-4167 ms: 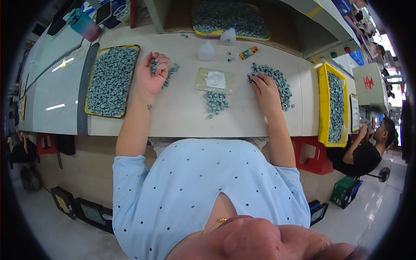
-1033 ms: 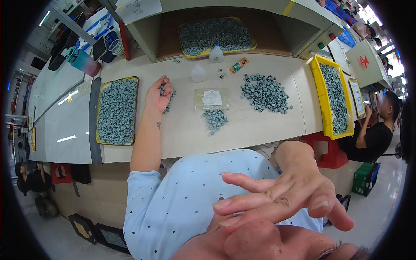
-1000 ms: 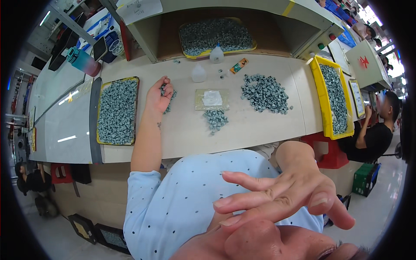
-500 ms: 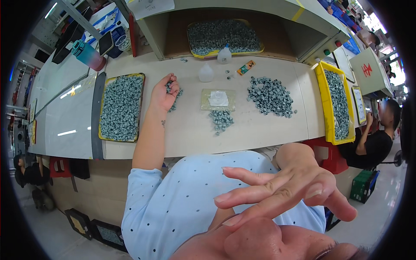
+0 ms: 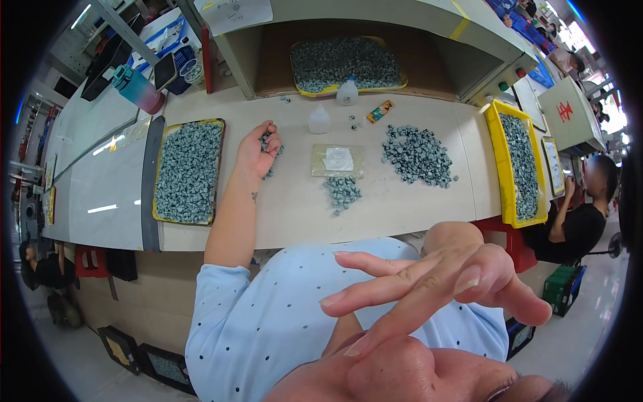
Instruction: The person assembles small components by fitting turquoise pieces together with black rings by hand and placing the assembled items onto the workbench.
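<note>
On the left part of the table rests my left hand (image 5: 257, 153), its fingers curled round some small grey-green pieces (image 5: 269, 173) of a little pile that is partly hidden by the hand. My right hand (image 5: 435, 281) is raised close in front of me, off the table, with fingers spread and nothing in them. Between the two lies a flat yellowish pad (image 5: 348, 153) with a white patch (image 5: 338, 159) on it. A small heap of the same pieces (image 5: 343, 193) sits just below the pad, and a wider heap (image 5: 418, 155) is spread to its right.
Full trays of pieces stand at left (image 5: 189, 171), at right in a yellow bin (image 5: 499, 161), and under the shelf (image 5: 348, 61). Two small squeeze bottles (image 5: 319, 119) and an orange-green packet (image 5: 380, 111) stand or lie behind the pad. A blue-red drinking bottle (image 5: 137, 87) is far left; a co-worker (image 5: 589, 208) sits at right.
My right hand has shifted slightly to the left. The left hand's fingers have moved a little beside the small pile. The whole view has tilted a touch.
</note>
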